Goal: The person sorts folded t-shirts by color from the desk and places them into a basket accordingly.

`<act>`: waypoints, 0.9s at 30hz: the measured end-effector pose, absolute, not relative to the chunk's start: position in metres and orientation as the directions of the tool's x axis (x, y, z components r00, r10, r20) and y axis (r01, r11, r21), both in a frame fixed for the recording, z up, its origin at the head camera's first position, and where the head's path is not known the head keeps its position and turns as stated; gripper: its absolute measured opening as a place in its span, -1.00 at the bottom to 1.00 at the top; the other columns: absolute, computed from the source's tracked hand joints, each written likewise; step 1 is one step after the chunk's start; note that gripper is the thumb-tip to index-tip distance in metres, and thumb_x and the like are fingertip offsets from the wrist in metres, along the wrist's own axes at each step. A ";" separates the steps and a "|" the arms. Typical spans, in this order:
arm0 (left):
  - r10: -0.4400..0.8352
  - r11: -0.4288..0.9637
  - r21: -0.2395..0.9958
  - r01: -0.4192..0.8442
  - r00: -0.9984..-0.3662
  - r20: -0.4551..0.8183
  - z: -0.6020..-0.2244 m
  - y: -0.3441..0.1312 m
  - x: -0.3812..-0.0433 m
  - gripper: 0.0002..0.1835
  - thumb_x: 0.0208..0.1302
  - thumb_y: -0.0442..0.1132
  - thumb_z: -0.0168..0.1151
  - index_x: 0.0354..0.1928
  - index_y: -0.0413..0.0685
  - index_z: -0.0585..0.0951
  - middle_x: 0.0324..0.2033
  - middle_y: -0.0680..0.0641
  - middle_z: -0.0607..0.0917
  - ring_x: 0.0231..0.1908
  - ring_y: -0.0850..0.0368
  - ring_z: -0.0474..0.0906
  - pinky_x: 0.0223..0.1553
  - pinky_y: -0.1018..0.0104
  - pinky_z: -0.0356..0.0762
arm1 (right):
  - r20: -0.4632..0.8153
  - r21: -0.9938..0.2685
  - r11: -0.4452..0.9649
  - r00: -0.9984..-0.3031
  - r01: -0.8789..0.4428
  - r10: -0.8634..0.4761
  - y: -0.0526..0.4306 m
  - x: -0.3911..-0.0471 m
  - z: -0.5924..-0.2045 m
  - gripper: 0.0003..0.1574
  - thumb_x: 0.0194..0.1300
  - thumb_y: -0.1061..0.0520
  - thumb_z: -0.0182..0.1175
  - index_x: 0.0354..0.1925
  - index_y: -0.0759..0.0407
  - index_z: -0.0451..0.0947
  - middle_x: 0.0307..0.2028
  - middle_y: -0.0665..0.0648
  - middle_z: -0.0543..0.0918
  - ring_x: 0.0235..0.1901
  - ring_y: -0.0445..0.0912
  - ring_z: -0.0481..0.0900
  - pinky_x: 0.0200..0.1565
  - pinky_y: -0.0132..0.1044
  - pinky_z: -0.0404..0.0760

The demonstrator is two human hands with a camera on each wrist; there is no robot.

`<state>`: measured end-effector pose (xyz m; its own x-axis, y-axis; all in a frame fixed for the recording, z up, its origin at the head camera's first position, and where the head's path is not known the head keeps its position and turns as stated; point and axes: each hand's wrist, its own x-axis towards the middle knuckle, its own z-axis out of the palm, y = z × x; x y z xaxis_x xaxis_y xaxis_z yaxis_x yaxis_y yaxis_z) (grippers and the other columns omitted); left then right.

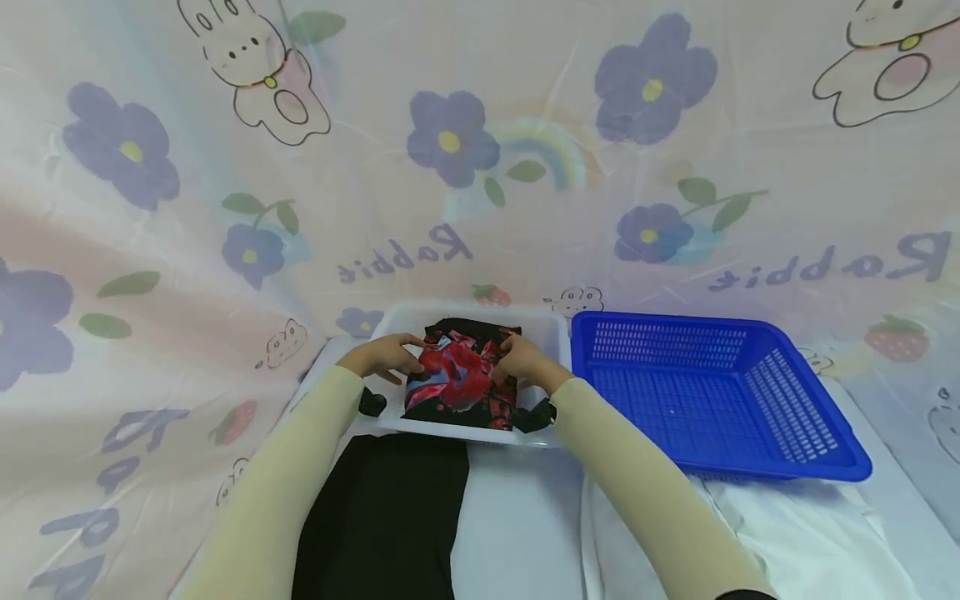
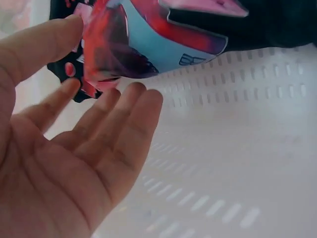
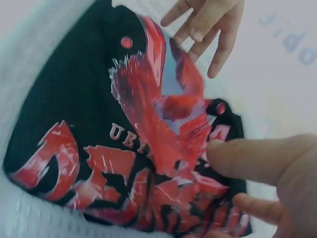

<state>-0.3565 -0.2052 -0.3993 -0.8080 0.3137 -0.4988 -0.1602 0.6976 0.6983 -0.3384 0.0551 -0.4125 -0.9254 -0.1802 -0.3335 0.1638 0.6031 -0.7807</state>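
Observation:
A folded black garment [image 1: 457, 375] with a red and pink print lies in a white perforated basket [image 1: 397, 321]. My left hand [image 1: 384, 357] is at its left edge. In the left wrist view, the fingers of my left hand [image 2: 94, 134] are spread and loosely extended beside the printed cloth [image 2: 163, 39], with nothing between them. At the garment's right edge is my right hand [image 1: 528, 364]. The right wrist view has the thumb of my right hand [image 3: 267, 158] straight over the printed front [image 3: 168, 148], and the other fingers at its edge, partly out of frame.
A blue perforated basket [image 1: 817, 392] stands to the right on the table. Black cloth [image 1: 390, 517] lies in front of the white basket, and white cloth [image 1: 810, 533] in front of the blue one. A printed curtain [image 1: 517, 225] hangs behind.

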 end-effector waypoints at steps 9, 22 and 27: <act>0.378 0.749 0.662 0.033 -0.842 -0.385 -0.386 -0.221 -0.321 -0.38 0.14 -0.13 0.14 0.24 0.04 0.17 0.15 -0.22 0.31 -0.03 -0.05 0.45 -0.16 0.08 0.48 | -0.208 -0.805 0.592 -0.918 -0.035 -0.337 0.073 -0.310 -0.393 -0.19 -0.08 0.14 0.33 0.16 0.03 0.24 0.05 0.22 0.41 -0.06 0.02 0.43 -0.33 -0.18 0.53; 0.445 0.661 0.722 0.204 -0.881 -0.159 -0.365 -0.265 -0.226 -0.49 0.17 0.02 0.08 0.17 0.33 0.24 0.05 -0.06 0.44 -0.10 0.08 0.50 -0.15 0.17 0.47 | 0.018 -0.887 0.397 -0.879 -0.234 -0.477 0.082 -0.212 -0.357 -0.40 -0.04 0.26 0.27 0.03 0.07 0.36 -0.15 0.24 0.49 -0.27 0.02 0.59 -0.31 -0.23 0.57; 0.418 0.608 0.781 0.146 -0.895 -0.158 -0.380 -0.280 -0.194 -0.51 0.20 -0.04 0.07 0.18 0.32 0.25 0.02 0.00 0.45 -0.11 0.11 0.50 -0.15 0.22 0.45 | 0.057 -0.900 0.347 -0.860 -0.264 -0.507 0.083 -0.193 -0.369 -0.41 -0.03 0.25 0.27 0.02 0.06 0.36 -0.15 0.27 0.49 -0.27 0.00 0.58 -0.35 -0.27 0.57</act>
<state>-0.1939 -0.2805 -0.3798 -0.8947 0.4178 -0.1580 0.1460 0.6077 0.7806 -0.1929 0.0829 -0.3691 -0.8603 -0.5066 0.0570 -0.2638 0.3468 -0.9001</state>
